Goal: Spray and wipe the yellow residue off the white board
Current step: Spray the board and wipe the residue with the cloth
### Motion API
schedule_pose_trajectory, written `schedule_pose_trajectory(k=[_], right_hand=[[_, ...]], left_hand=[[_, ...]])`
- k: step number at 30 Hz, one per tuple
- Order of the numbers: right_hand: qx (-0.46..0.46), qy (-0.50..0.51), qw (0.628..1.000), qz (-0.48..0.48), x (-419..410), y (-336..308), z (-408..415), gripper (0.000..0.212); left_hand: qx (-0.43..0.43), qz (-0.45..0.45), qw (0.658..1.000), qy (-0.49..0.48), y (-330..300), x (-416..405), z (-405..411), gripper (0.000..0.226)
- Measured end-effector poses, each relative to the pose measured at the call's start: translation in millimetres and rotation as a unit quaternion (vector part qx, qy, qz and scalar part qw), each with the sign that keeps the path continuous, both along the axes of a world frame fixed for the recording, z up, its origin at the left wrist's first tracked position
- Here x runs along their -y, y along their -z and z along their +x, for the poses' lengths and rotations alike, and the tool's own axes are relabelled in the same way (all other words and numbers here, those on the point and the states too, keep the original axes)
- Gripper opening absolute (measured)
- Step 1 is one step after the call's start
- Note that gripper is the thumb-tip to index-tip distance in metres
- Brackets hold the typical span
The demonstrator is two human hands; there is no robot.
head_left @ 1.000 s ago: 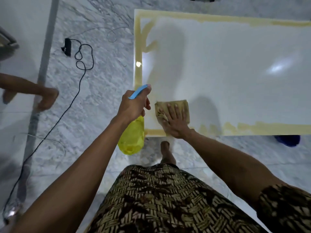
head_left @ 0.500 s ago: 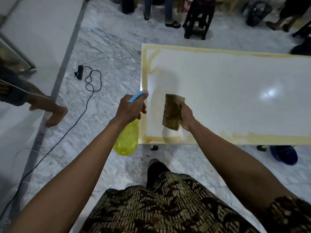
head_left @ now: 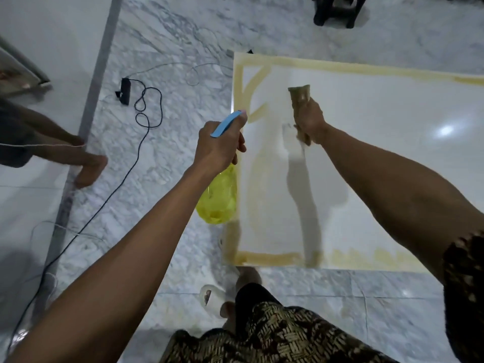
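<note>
Board [head_left: 379, 158] lay on floor [head_left: 170, 166], right of left hand [head_left: 218, 148]. Right hand [head_left: 309, 121] was over board — cloth [head_left: 300, 96] in it. Bottle [head_left: 218, 197] hung below left hand, just beside board's left edge. Cable [head_left: 146, 111] lay left — well apart.

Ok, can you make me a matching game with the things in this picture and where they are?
Things:
1 bottle
2 cloth
3 cable
4 residue

Places:
A on the floor
B in the left hand
C along the board's edges
D in the right hand

Pairs: 1-B, 2-D, 3-A, 4-C
</note>
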State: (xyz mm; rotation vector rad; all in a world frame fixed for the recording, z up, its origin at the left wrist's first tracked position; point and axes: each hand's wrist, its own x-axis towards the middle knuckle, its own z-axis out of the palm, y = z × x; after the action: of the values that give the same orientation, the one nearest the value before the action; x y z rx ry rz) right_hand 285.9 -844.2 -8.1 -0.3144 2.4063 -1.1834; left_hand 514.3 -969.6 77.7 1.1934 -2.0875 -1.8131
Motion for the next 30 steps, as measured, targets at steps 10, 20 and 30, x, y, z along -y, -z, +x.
schedule_pose_trajectory(k=[10, 20, 30], right_hand=[[-0.11, -0.172, 0.945, 0.254, 167, 130, -124, 0.061], [-0.21, -0.269, 0.894, 0.29, 112, 138, -49, 0.058], [-0.165, -0.297, 0.897, 0.284, 0, 110, 106, 0.071]], left_hand=[[-0.003, -0.002, 0.999, -0.047, 59, 84, -69, 0.065], [0.047, 0.006, 0.997, -0.06, 63, 83, -44, 0.064], [0.014, 0.012, 0.999, -0.036, 36, 19, 20, 0.053]])
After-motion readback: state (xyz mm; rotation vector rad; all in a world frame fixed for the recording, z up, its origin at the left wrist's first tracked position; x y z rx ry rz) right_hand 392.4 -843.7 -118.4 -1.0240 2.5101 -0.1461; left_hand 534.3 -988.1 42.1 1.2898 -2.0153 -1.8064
